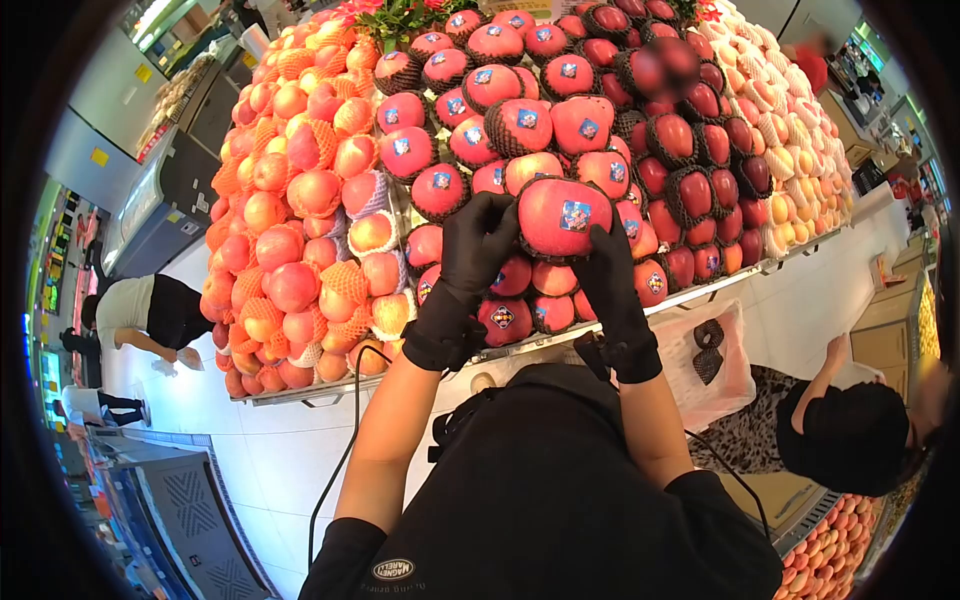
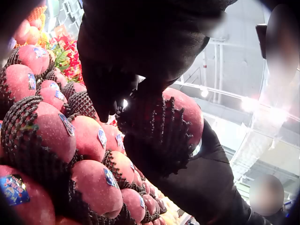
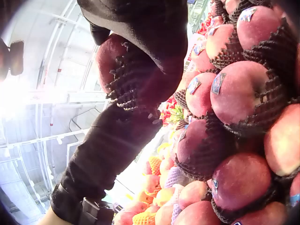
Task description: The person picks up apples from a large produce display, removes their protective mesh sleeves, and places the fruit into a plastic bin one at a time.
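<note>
A large red apple (image 1: 545, 212) with a blue sticker faces up between two black-gloved hands, above the front of the fruit display. My left hand (image 1: 477, 245) grips its left side with bent fingers. On the right side, my right hand (image 1: 612, 280) holds it, thumb beside the sticker. A black foam net (image 2: 171, 133) wraps the apple's lower part in the left wrist view. From the right wrist, the same net (image 3: 124, 86) shows under the right hand, which hides much of the apple.
Stickered red apples (image 1: 515, 125) in black nets are piled just beyond the hands. Orange-netted fruit (image 1: 290, 245) lies left, pale netted fruit (image 1: 800, 140) right. A pink crate (image 1: 735, 385) with a black net stands at lower right, beside another person (image 1: 850, 430).
</note>
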`<state>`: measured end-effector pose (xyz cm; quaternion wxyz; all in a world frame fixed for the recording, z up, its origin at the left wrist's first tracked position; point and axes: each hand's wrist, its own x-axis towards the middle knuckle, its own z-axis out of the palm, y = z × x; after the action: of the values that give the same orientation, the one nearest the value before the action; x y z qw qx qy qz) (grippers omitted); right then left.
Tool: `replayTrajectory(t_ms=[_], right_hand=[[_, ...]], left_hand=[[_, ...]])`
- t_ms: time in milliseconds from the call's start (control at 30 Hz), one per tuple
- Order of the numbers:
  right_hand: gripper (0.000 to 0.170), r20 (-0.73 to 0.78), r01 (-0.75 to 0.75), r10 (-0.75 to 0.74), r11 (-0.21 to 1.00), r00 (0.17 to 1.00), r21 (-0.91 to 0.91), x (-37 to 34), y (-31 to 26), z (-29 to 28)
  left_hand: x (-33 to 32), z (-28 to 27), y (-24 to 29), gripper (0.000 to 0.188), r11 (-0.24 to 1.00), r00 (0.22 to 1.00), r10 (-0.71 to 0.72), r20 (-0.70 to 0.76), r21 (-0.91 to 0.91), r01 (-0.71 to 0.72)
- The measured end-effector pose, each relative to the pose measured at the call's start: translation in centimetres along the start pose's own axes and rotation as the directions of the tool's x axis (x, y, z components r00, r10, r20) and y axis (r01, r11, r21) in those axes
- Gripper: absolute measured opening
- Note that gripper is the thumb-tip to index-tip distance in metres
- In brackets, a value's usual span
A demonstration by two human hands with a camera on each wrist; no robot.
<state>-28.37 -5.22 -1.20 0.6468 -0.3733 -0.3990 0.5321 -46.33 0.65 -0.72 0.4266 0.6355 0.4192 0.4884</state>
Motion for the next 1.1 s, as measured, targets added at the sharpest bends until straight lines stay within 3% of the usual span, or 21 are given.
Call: replayTrajectory(t_ms=[33, 100, 167, 233, 333, 433, 533, 600, 667, 733, 767, 800, 833, 933, 1033, 1100], right_hand=[[0.052, 0.041, 0.082, -0.078, 0.991, 0.996, -0.104, -0.1, 0.2, -0.1], [0.056, 0.061, 0.095, -0.091, 0.993, 0.994, -0.066, 0.0, -0.1, 0.1], [0.061, 0.031, -0.047, 0.041, 0.976, 0.999, 0.213, -0.1, -1.2, 0.9], [0.069, 0.069, 0.017, -0.023, 0.997, 0.997, 0.08, 0.2, -1.4, 0.6], [0.079, 0.13, 0.124, -0.107, 0.983, 0.986, -0.135, 0.3, -2.0, 0.6], [0.091, 0.226, 0.216, -0.157, 0.939, 0.961, -0.268, 0.7, -2.4, 0.7], [0.099, 0.306, 0.257, -0.166, 0.923, 0.937, -0.288, 1.0, -2.7, 0.8], [0.103, 0.35, 0.271, -0.165, 0.921, 0.922, -0.279, 1.3, -2.9, 0.9], [0.105, 0.366, 0.242, -0.139, 0.937, 0.92, -0.253, 1.4, -3.1, 1.0], [0.103, 0.331, 0.128, -0.061, 0.974, 0.942, -0.187, 1.5, -3.3, 1.4], [0.098, 0.286, 0.111, -0.052, 0.975, 0.957, -0.195, 1.6, -3.1, 1.5], [0.094, 0.24, 0.093, -0.043, 0.975, 0.97, -0.201, 1.7, -3.0, 1.7], [0.087, 0.178, 0.131, -0.085, 0.956, 0.98, -0.264, 2.1, -2.3, 1.6], [0.062, 0.047, 0.174, -0.168, 0.922, 0.985, -0.347, 2.7, -2.1, 1.7], [0.042, 0.009, 0.138, -0.142, 0.942, 0.99, -0.307, 2.1, -3.1, 2.4], [0.047, 0.03, 0.098, -0.094, 0.962, 0.995, -0.255, 1.9, -3.3, 2.6]], left_hand=[[0.1, -0.1, -0.3, 0.019, 0.997, 0.998, -0.054, 0.028, -0.055, 0.056], [0.2, -0.2, -0.8, 0.022, 0.993, 0.998, -0.049, 0.036, -0.106, 0.052], [0.2, -0.4, -0.9, 0.027, 0.969, 0.992, -0.107, 0.06, -0.217, 0.118], [0.1, -1.1, 0.5, 0.035, 0.89, 0.968, -0.225, 0.114, -0.38, 0.251], [0.4, -1.7, 1.4, 0.048, 0.806, 0.907, -0.353, 0.231, -0.417, 0.42], [1.0, -2.8, 0.2, 0.051, 0.765, 0.822, -0.355, 0.446, -0.367, 0.53], [0.7, -2.5, 0.0, 0.048, 0.673, 0.841, -0.256, 0.476, -0.536, 0.509], [-0.2, -2.4, 1.6, 0.046, 0.614, 0.818, -0.354, 0.454, -0.547, 0.569], [-0.5, -2.5, 1.5, 0.042, 0.606, 0.832, -0.322, 0.452, -0.577, 0.548], [-0.4, -2.8, -0.9, 0.038, 0.642, 0.873, -0.158, 0.461, -0.624, 0.445], [-0.7, -2.8, -1.4, 0.04, 0.85, 0.934, -0.058, 0.353, -0.473, 0.232], [-1.2, -2.8, -1.4, 0.044, 0.965, 0.96, 0.074, 0.268, -0.261, -0.001], [-1.5, -2.8, -1.3, 0.048, 0.974, 0.95, 0.224, 0.218, -0.012, -0.227], [-1.6, -2.7, -0.4, 0.061, 0.987, 0.962, 0.15, 0.227, -0.097, -0.13], [-1.4, -3.1, -0.8, 0.056, 0.982, 0.933, 0.137, 0.333, -0.169, -0.084], [-1.7, -2.4, -1.1, 0.051, 0.931, 0.97, 0.08, 0.23, -0.364, 0.009]])
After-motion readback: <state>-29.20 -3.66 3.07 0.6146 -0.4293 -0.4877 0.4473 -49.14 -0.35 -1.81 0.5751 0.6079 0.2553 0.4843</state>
